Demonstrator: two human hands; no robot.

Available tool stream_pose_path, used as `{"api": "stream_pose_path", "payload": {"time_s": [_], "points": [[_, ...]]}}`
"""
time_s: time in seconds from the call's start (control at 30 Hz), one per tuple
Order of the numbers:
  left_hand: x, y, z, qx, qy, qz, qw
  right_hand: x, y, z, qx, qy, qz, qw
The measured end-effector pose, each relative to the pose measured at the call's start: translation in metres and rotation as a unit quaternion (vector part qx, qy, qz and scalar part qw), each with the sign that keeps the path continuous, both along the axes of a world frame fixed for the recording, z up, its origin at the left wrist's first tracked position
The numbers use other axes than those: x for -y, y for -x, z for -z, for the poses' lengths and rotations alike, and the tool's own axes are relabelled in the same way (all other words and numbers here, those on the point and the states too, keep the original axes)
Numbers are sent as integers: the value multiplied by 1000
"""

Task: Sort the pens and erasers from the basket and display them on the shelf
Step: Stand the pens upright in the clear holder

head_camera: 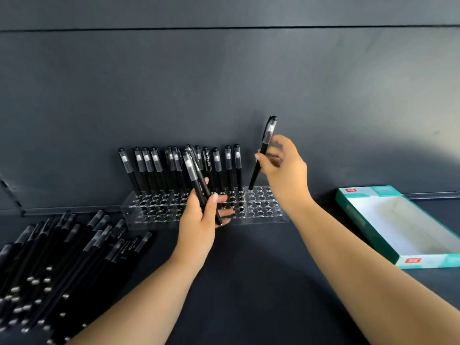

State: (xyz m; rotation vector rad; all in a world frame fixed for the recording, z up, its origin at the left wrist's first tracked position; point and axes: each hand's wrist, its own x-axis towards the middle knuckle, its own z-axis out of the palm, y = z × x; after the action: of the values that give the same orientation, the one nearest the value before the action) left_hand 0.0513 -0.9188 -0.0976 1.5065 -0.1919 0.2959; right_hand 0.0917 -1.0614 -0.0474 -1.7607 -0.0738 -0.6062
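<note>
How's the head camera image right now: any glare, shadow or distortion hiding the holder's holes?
Head view: wide-angle bending at the edges; a bright patch on the wall above the box; arm shadows on the shelf; the clear holder has readable holes, but the pen pile merges into black.

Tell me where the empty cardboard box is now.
In the head view, the teal cardboard box lies on the shelf at far right, beyond the right hand.

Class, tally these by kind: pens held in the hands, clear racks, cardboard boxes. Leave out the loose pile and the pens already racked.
Held pens: 3 (right hand 1, left hand 2)
Clear racks: 1
Cardboard boxes: 1
Total: 5
</note>
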Motion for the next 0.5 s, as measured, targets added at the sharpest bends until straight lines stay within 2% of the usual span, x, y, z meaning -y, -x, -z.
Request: {"api": "stream_pose_path", "payload": {"time_s": [0.13, 0.33, 0.5], "points": [[-6, -11, 5, -3, -13, 4, 1000, 0, -7, 14, -21, 32, -2, 999], [-10, -19, 9, 11, -29, 0, 1000, -1, -11, 21, -73, 199, 3, 977], [-10, -20, 9, 14, -19, 5, 1000, 4, -13, 18, -120, 263, 11, 957]]}}
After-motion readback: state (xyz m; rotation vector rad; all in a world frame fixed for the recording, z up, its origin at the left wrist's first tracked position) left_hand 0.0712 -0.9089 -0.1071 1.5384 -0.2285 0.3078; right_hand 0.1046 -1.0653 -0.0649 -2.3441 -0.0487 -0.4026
